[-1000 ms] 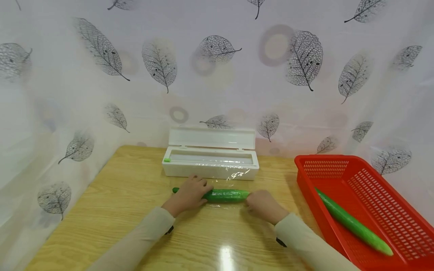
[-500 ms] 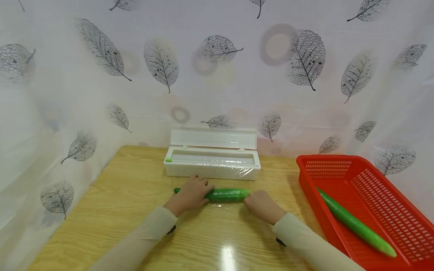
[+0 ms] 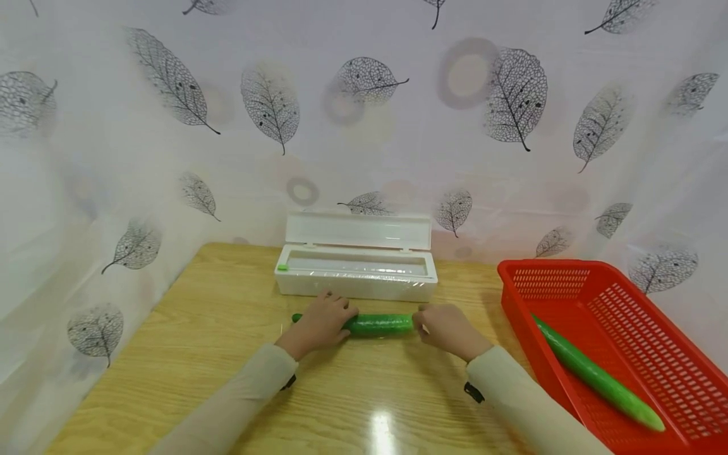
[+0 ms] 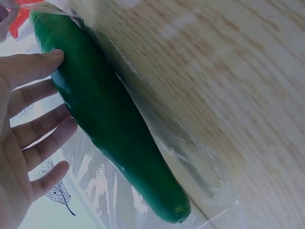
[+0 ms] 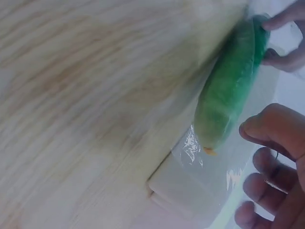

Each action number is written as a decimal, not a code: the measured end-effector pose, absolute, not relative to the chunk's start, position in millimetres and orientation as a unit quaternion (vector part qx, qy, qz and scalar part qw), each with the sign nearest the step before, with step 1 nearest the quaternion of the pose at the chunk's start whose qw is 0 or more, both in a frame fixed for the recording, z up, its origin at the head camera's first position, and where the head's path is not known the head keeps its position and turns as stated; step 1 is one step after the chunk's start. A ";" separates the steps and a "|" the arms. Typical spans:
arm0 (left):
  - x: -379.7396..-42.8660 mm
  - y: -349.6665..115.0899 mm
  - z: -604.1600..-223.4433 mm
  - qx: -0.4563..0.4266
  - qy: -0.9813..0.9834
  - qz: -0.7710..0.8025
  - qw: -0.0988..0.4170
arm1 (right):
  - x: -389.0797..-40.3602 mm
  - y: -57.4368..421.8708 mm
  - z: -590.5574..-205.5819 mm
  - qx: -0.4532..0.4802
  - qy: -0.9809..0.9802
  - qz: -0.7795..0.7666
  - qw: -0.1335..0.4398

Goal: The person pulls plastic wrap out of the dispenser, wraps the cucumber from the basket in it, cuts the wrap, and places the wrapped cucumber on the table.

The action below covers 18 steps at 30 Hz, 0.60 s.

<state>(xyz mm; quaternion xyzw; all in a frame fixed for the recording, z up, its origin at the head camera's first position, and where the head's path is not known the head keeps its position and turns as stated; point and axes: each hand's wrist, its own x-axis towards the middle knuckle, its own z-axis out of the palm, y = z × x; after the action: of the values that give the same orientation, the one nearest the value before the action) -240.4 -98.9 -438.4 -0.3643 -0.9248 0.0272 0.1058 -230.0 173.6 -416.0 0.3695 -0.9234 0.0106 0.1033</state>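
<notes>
A green cucumber (image 3: pixel 380 325) lies crosswise on the table with clear cling film (image 4: pixel 176 148) about it. My left hand (image 3: pixel 321 322) holds the cucumber over its left part, thumb on the near side and fingers toward the far side; in the left wrist view the thumb tip touches its skin. My right hand (image 3: pixel 449 330) is at the cucumber's paler right end. In the right wrist view its loosely bent fingers (image 5: pixel 267 188) stand beside that end, with a gap between thumb and fingers and nothing visible held.
Behind the cucumber stands a white cling film box (image 3: pixel 355 285), its lid (image 3: pixel 358 231) raised and a green slider at its left. A red plastic basket (image 3: pixel 514 316) at the right holds another cucumber (image 3: pixel 597 379). A leaf-patterned curtain (image 3: pixel 364 145) surrounds the wooden table (image 3: pixel 227 303).
My right hand has shifted slightly away and to the right at the cucumber's end, and its fist has loosened. My left hand stays on the cucumber.
</notes>
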 end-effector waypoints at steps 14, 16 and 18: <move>-239.4 -92.6 -437.5 -0.352 -0.930 0.074 0.071 | -243.2 174.4 -414.2 0.318 -0.940 0.122 0.026; -240.1 -90.1 -439.6 -0.347 -0.932 0.086 0.064 | -244.3 173.9 -415.3 0.311 -0.942 0.127 0.023; -240.7 -88.1 -442.2 -0.341 -0.933 0.098 0.062 | -245.4 173.6 -416.2 0.310 -0.941 0.130 0.022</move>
<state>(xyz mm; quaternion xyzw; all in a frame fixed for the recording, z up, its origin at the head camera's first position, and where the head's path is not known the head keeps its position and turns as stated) -240.7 -88.1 -442.2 -0.3412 -0.9328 0.0983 0.0619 -245.4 173.6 -416.2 0.3104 -0.9414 0.1301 0.0223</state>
